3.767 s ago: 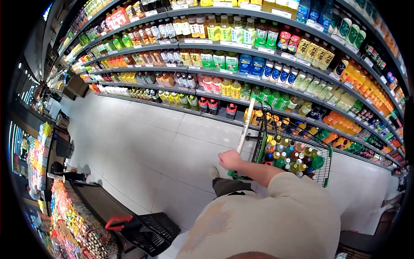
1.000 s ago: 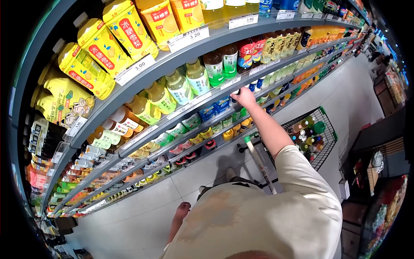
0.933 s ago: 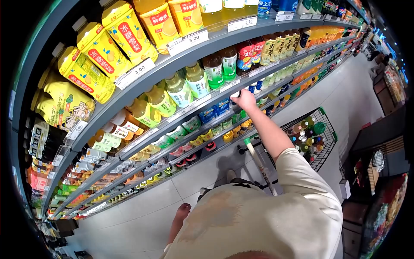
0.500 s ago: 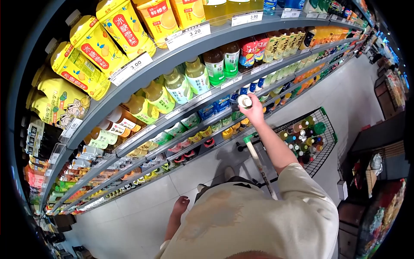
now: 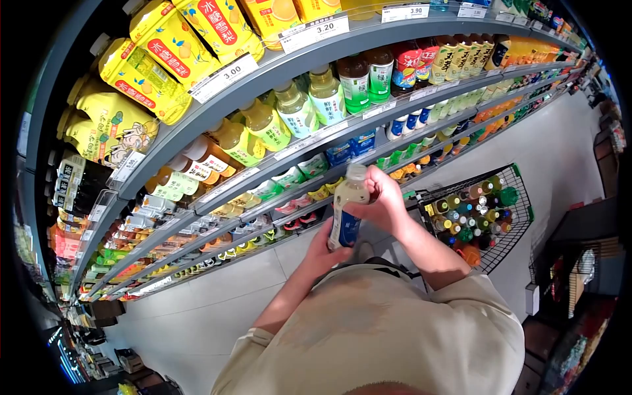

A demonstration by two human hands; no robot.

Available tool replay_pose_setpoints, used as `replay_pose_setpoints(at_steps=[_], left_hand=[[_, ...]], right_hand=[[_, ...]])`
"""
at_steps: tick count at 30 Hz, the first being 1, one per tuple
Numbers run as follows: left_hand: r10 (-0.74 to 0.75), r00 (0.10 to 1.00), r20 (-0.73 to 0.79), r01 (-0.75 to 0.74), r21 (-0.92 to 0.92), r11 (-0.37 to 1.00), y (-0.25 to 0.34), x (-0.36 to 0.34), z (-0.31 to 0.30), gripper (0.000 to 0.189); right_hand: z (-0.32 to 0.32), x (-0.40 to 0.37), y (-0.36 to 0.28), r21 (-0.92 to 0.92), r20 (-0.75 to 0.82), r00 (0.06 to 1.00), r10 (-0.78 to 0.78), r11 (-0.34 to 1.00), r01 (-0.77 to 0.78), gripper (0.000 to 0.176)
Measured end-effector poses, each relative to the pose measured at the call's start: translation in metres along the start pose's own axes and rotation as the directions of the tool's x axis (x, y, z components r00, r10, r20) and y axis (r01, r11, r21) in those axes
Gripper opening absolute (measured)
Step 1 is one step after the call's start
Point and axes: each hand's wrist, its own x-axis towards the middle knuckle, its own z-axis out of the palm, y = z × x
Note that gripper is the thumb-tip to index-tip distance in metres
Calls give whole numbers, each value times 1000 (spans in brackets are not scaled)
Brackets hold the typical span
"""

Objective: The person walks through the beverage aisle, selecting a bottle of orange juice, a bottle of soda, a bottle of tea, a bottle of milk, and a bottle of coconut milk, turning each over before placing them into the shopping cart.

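In front of my body I hold a drink bottle (image 5: pixel 347 225) with a whitish cap, a pale upper part and a blue label. My left hand (image 5: pixel 322 249) is wrapped round its lower end. Higher up, near the shoulder of the bottle, my right hand (image 5: pixel 384 203) grips it with the thumb across the front. The bottle stands tilted slightly, cap end towards the shelves. Small blue-and-white bottles (image 5: pixel 413 121) sit on a lower shelf just beyond my right hand.
A long curved drinks shelf (image 5: pixel 270 69) runs across the view, with yellow bottles (image 5: pixel 172 56) on top and tea bottles (image 5: pixel 326 99) below. At right stands a wire shopping cart (image 5: pixel 488 264) holding many bottles (image 5: pixel 466 220). Dark display stands (image 5: pixel 579 224) line the far right.
My right hand has drawn the bottle back from the shelf towards my body. My left hand has risen from my side and taken hold of its lower end. The view has shifted slightly.
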Motion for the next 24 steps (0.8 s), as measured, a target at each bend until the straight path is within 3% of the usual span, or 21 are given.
replay_pose_setpoints(at_steps=[1,2,3,5,6,7,9,11,14,19,22,24], left_hand=[[-101,993,64,105,-64,992,5,3,5,60],[-173,979,106,186,-133,974,2,2,6,61],[-176,978,108,189,-123,974,3,2,8,61],[-132,958,253,219,-354,909,5,0,10,62],[-166,957,236,248,-377,892,8,-1,14,68],[-171,956,239,252,-371,894,8,-2,13,68],[-182,950,255,284,-457,843,6,-3,12,69],[-196,951,241,289,-458,840,3,-4,9,68],[-256,925,282,359,-423,832,3,-2,5,67],[-287,940,183,338,-404,850,14,-1,9,49],[-301,951,-74,296,-73,953,13,0,5,42],[-236,967,-99,238,18,971,13,-1,5,37]], right_hand=[[6,-1,0,15,6,1000,-21,1000,21,46],[8,-1,2,54,19,999,51,997,-52,43],[10,-1,0,61,15,999,46,997,-47,43],[13,-6,-5,231,-27,975,220,951,-208,42],[14,-9,5,355,22,974,224,909,-217,41],[11,-13,11,361,19,975,221,908,-213,41],[6,-20,17,298,189,955,229,913,-278,61],[5,-28,15,279,215,934,287,898,-340,64],[2,-32,23,313,288,884,369,836,-451,60],[9,-25,28,207,99,956,278,933,-293,46],[8,-22,40,169,98,972,215,959,-230,41],[1,-22,48,135,97,977,187,971,-200,40]])
